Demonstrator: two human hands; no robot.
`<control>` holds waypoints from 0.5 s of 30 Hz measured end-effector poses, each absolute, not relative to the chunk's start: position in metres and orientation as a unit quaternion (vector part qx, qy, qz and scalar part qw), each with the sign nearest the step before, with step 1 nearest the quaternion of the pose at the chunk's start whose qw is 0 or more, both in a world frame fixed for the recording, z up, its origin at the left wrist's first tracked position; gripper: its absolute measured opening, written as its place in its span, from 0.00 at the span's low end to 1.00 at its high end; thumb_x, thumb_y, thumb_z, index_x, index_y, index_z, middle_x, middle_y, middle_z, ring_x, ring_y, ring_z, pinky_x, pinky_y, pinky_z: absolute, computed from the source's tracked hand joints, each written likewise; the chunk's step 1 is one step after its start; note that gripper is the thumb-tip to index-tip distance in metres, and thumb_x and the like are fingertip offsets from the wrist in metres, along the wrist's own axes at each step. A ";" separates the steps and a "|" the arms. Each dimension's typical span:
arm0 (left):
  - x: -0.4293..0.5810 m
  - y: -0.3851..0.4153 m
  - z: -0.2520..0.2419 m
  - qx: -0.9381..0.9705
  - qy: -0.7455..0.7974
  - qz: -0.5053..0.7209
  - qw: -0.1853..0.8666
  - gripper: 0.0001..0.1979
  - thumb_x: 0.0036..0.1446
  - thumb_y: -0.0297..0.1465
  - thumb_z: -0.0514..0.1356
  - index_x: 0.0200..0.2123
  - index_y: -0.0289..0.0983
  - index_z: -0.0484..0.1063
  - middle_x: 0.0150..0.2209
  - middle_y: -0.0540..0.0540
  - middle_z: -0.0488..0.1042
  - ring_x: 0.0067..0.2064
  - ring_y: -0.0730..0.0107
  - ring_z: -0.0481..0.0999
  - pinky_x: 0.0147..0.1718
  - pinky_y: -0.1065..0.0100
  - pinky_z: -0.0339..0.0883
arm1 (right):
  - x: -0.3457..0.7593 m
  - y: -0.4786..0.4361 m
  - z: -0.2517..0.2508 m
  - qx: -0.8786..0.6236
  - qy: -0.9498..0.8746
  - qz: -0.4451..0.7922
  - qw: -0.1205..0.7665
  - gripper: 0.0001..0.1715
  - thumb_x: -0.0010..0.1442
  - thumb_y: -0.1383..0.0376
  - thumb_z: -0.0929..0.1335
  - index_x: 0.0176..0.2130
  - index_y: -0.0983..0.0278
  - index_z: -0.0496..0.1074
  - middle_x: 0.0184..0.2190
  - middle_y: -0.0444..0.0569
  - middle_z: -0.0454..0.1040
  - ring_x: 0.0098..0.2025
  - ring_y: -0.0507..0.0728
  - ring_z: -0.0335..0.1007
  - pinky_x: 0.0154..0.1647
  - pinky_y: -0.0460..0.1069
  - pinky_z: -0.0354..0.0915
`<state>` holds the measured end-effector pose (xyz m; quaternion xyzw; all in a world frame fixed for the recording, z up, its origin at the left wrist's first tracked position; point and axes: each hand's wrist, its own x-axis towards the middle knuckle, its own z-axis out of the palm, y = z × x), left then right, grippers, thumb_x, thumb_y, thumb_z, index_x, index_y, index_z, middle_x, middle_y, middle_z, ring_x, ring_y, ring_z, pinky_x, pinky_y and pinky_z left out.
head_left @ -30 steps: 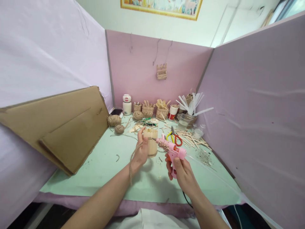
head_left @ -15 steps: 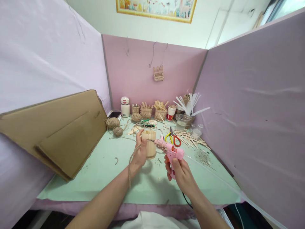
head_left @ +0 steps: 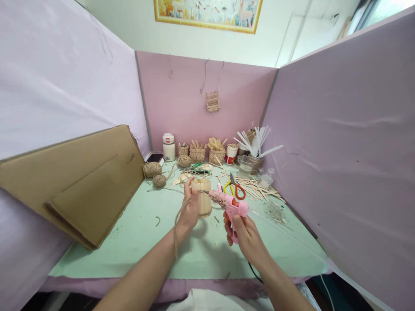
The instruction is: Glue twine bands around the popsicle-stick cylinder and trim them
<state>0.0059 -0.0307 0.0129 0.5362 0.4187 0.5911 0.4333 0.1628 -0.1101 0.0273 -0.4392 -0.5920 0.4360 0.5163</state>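
Upright above the table, a small cup-like piece of pale wooden sticks (head_left: 204,204) is gripped by my left hand (head_left: 190,208) at its left side. A strand of jute twine (head_left: 176,231) runs from it across my left wrist and hangs down. My right hand (head_left: 244,235) is wrapped round the handle of a pink hot glue gun (head_left: 231,206), fingers near the trigger. The gun's nozzle points left at the wooden piece near its upper part; whether it touches cannot be made out. A clear glue stick sticks out of the gun's back.
Orange and yellow-handled scissors or pliers (head_left: 236,190) lie behind the glue gun, beside scattered wooden sticks (head_left: 259,188). Twine balls (head_left: 152,169) rest at the back left, near a leaning cardboard sheet (head_left: 94,185). Stick-filled baskets (head_left: 216,155) and a white bottle (head_left: 169,149) line the back.
The camera view has shifted slightly. Both hands keep their holds, and the glue gun's nozzle stays at the wooden piece.
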 end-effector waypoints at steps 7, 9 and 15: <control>0.006 -0.029 0.010 0.538 0.425 0.596 0.418 0.34 0.58 0.56 0.45 0.62 0.47 0.52 0.50 0.42 0.71 0.43 0.62 0.73 0.40 0.61 0.69 | 0.163 -0.110 0.030 -0.442 -0.587 0.441 0.515 0.29 0.62 0.42 0.58 0.31 0.64 0.62 0.20 0.40 0.60 0.18 0.49 0.58 0.19 0.46 0.61; 0.006 -0.028 0.011 0.535 0.426 0.593 0.425 0.34 0.57 0.56 0.45 0.62 0.47 0.51 0.48 0.42 0.72 0.41 0.62 0.74 0.39 0.61 0.69 | 0.163 -0.110 0.031 -0.440 -0.583 0.441 0.522 0.29 0.61 0.41 0.58 0.31 0.64 0.62 0.20 0.40 0.60 0.19 0.49 0.57 0.19 0.46 0.61; 0.007 -0.028 0.011 0.528 0.419 0.593 0.442 0.35 0.57 0.57 0.46 0.62 0.48 0.50 0.47 0.43 0.72 0.36 0.65 0.74 0.34 0.63 0.70 | 0.165 -0.110 0.031 -0.444 -0.586 0.435 0.520 0.29 0.61 0.42 0.58 0.30 0.64 0.62 0.19 0.40 0.60 0.19 0.49 0.58 0.19 0.45 0.61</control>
